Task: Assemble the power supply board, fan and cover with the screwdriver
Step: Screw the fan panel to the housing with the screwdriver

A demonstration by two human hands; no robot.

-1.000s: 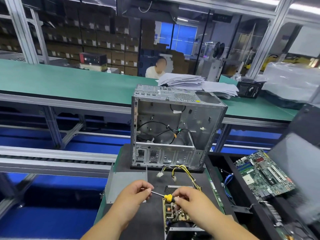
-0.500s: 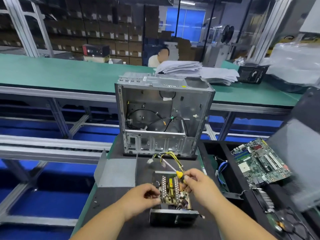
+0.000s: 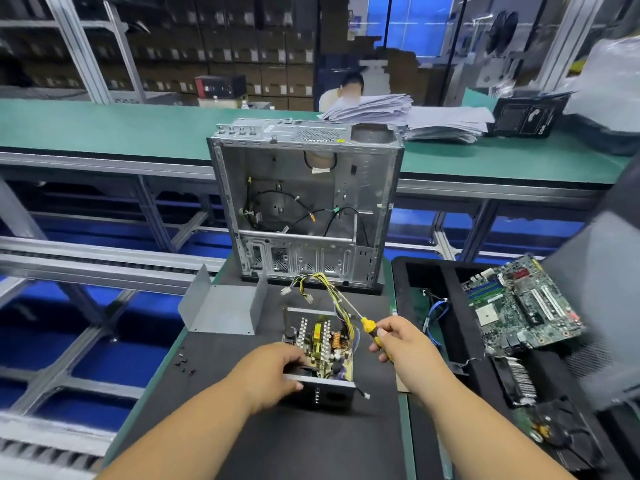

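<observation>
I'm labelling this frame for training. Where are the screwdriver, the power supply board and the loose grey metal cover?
screwdriver (image 3: pixel 367 326): head view, on the yellow-and-black handle.
power supply board (image 3: pixel 322 344): head view, on the components at its middle.
grey metal cover (image 3: pixel 225 308): head view, on its flat base panel.

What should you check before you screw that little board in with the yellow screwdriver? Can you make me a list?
1. Screwdriver held: ok, the right hand grips its yellow handle.
2. Power supply box steadied: ok, the left hand holds its left side.
3. Board sitting inside the box: ok, it lies in the open case.
4. Tip on a screw: not ok, the shaft points up and away from the board.
5. Screws ready: cannot tell, small dark bits lie on the mat, too small to identify.
6. Cover out of the way: ok, it lies to the left, apart from the box.
</observation>
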